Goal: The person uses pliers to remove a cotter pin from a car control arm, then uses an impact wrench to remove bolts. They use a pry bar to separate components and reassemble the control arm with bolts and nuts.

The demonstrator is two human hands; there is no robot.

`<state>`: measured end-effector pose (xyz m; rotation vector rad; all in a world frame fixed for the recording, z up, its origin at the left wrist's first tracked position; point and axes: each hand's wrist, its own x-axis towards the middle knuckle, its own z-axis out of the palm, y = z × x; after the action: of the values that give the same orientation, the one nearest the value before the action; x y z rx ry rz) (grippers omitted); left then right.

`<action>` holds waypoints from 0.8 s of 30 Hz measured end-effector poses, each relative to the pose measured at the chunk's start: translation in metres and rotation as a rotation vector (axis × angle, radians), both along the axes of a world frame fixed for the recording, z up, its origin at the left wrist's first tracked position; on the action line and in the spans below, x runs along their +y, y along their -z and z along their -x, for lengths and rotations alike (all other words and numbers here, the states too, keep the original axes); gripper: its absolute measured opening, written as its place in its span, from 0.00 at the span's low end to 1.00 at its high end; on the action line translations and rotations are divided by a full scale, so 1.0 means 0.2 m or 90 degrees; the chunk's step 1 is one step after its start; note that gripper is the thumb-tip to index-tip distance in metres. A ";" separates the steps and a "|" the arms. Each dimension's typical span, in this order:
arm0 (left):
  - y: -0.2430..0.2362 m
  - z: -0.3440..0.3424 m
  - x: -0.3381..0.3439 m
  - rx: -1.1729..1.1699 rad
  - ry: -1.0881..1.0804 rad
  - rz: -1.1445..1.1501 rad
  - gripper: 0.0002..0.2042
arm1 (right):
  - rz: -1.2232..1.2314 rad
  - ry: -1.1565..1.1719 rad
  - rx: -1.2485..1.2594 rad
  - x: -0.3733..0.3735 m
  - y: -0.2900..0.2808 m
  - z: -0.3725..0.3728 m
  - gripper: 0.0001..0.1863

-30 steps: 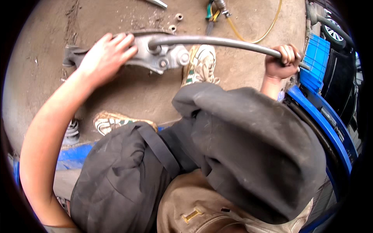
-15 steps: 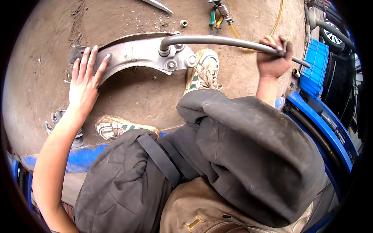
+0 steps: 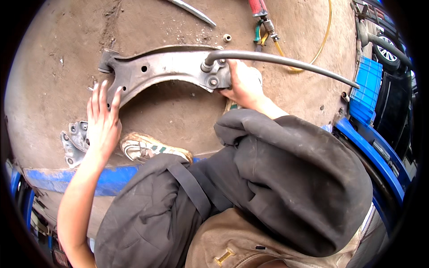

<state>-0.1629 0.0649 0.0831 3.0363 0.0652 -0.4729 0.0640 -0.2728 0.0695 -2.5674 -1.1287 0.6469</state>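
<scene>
A curved grey metal car control arm (image 3: 167, 67) stretches across the floor in front of me. My right hand (image 3: 246, 85) grips its right end, with part of the fingers hidden behind the metal. At the arm's lower left corner is my left hand (image 3: 103, 125), its fingers stretched out and apart against the edge. A long bent L-shaped socket wrench (image 3: 277, 59) stands with its short end on a bolt at the arm's right end. Its long handle reaches off to the right, with no hand on it.
Small metal brackets (image 3: 73, 149) lie left of my shoe (image 3: 149, 147). Beyond the arm are a pointed bar (image 3: 194, 12), a small socket (image 3: 227, 38), pliers (image 3: 259, 35) and a red air tool (image 3: 258, 8) with a yellow hose (image 3: 330, 27). A blue crate (image 3: 367, 87) stands at right.
My right hand has let go of the wrench handle and taken hold of the control arm's right end. My left hand has slid off the arm's top toward its near corner.
</scene>
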 end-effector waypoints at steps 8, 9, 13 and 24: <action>0.14 0.24 0.12 0.069 -0.075 -0.074 0.52 | 0.006 0.005 0.007 0.10 0.06 0.01 0.43; 0.18 0.23 0.16 0.071 -0.047 -0.069 0.52 | 0.024 -0.004 0.003 0.12 0.02 0.00 0.43; 0.23 0.15 0.22 0.058 0.025 -0.065 0.49 | 0.111 0.015 0.005 0.10 -0.06 0.00 0.41; 0.08 0.06 0.33 0.159 0.035 -0.041 0.54 | 0.058 -0.047 -0.022 0.11 -0.18 0.11 0.38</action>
<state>-0.1744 0.1311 0.0670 3.0291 0.0097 -0.8680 0.0429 -0.2506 0.1060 -2.6328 -1.2363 0.6895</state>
